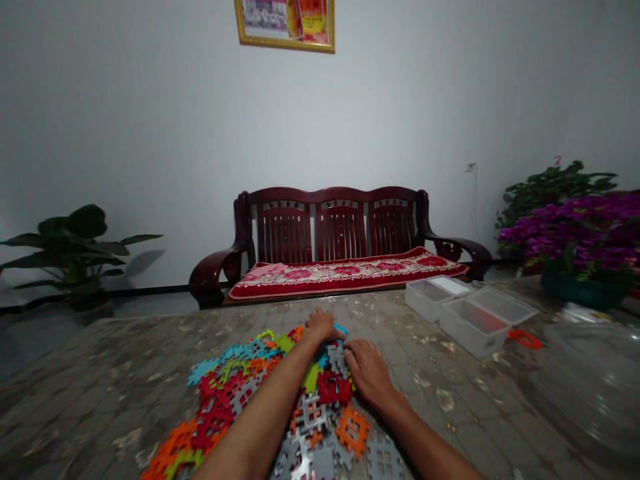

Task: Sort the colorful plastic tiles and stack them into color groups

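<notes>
A heap of flat interlocking plastic tiles (pixel 235 393) in red, orange, grey, blue and green lies on the patterned table (pixel 100 373). My left hand (pixel 321 325) reaches over the heap to its far edge and rests there, fingers curled down onto the pieces. Closer in, my right hand (pixel 366 370) lies palm down on the tiles, fingers bent over a grey and a red tile. Whether either hand grips a piece is hidden.
Two clear plastic boxes (pixel 465 310) stand at the right of the table, an orange piece (pixel 525 339) beside them. A clear bowl (pixel 590 387) sits at the right edge. Behind are a wooden bench (pixel 340 247), purple flowers (pixel 575 233) and a potted plant (pixel 75 253).
</notes>
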The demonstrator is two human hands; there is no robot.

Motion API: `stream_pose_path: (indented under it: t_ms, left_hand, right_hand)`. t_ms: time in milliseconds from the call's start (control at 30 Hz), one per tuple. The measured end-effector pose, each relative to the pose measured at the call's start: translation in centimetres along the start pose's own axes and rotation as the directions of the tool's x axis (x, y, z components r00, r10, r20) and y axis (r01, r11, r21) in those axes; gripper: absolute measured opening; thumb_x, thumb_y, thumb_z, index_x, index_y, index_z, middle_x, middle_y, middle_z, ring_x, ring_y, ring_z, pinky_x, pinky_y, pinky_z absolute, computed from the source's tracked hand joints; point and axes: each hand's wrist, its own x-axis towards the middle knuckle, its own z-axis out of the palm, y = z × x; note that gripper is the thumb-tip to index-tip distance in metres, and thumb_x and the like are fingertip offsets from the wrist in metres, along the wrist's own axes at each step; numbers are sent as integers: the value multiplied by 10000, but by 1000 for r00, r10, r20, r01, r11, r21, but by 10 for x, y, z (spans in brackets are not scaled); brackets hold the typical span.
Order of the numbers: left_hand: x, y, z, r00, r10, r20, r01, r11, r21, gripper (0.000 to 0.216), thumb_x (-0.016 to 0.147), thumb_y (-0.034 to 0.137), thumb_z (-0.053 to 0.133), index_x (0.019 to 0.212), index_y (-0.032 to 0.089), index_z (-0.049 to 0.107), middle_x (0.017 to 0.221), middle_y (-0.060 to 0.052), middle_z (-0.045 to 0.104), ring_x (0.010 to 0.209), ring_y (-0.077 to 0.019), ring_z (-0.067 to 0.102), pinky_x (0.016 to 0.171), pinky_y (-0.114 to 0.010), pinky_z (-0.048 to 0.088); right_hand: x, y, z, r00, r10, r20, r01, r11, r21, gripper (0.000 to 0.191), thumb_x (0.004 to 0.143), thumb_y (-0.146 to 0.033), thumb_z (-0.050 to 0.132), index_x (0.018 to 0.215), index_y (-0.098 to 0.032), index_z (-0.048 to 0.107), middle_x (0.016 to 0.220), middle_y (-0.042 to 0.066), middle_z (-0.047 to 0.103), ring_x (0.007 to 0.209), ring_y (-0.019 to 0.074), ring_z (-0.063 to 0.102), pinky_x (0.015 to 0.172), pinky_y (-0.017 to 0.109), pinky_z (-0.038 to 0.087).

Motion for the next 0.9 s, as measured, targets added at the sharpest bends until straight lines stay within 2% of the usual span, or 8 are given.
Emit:
stream_pose_path:
  t_ms: [133, 333, 500, 633, 733, 833, 900]
  left_hand:
    - [-2, -1, -1, 1000, -5, -13, 5, 1000, -3, 626, 565, 409, 888, 1117, 201, 676, 1428, -202, 598, 1160, -393, 674, 860, -386, 526]
    - [-16, -3, -1, 995, 36, -98, -36, 999, 2, 326, 766, 220, 718, 1088, 212, 664, 1180, -140, 747, 1117, -309, 700, 839, -332, 507]
    - [-39, -12, -20, 978, 84, -192, -85, 996, 0, 291, 810, 172, 631, 1095, 231, 635, 1066, -91, 770, 1050, -273, 713, 817, -318, 493]
    - [-68, -39, -44, 953, 134, -273, -141, 990, -6, 295, 842, 186, 597, 1129, 250, 608, 1064, -54, 757, 1050, -242, 706, 836, -303, 485]
    - [-92, -71, -60, 907, 232, -351, -252, 968, -13, 297, 848, 184, 597, 1138, 245, 621, 1102, -56, 749, 1043, -236, 701, 872, -318, 494]
    - [-117, -102, -71, 893, 309, -326, -320, 947, 20, 341, 845, 199, 612, 1182, 237, 651, 1123, -61, 752, 1063, -250, 692, 962, -379, 496]
    - [-133, -119, -74, 889, 353, -291, -359, 933, 32, 440, 857, 285, 646, 1294, 238, 635, 1179, -71, 746, 1133, -274, 670, 1042, -443, 473]
  right_hand:
    - [-1, -4, -3, 1000, -13, -1, 13, 1000, -24, 316, 1008, -291, 438, 1139, -234, 720, 1181, 87, 732, 1158, 272, 609, 1012, 373, 392]
    - [0, -5, -3, 1000, -12, 16, 13, 997, -72, 336, 1020, -298, 414, 1117, -217, 726, 1158, 102, 730, 1139, 272, 612, 998, 374, 399]
    - [1, -2, -4, 999, -20, 25, 21, 997, -78, 345, 1022, -307, 410, 1103, -203, 729, 1148, 107, 733, 1132, 261, 612, 1000, 356, 394]
    - [2, 2, -4, 999, -23, 44, 25, 998, -57, 367, 1019, -320, 394, 1130, -192, 720, 1169, 113, 726, 1144, 260, 609, 1012, 351, 393]
    - [3, 7, -3, 998, -37, 57, 39, 999, -36, 410, 1020, -345, 356, 1116, -187, 723, 1154, 118, 726, 1129, 259, 612, 1022, 358, 397]
    - [5, 13, -2, 998, -26, 50, 25, 1000, 15, 463, 1020, -398, 329, 1114, -188, 730, 1169, 119, 732, 1128, 258, 619, 1025, 363, 410]
    - [7, 15, -2, 999, 7, 39, -9, 998, 62, 490, 1018, -427, 321, 1146, -191, 730, 1211, 116, 731, 1152, 259, 621, 1031, 368, 418]
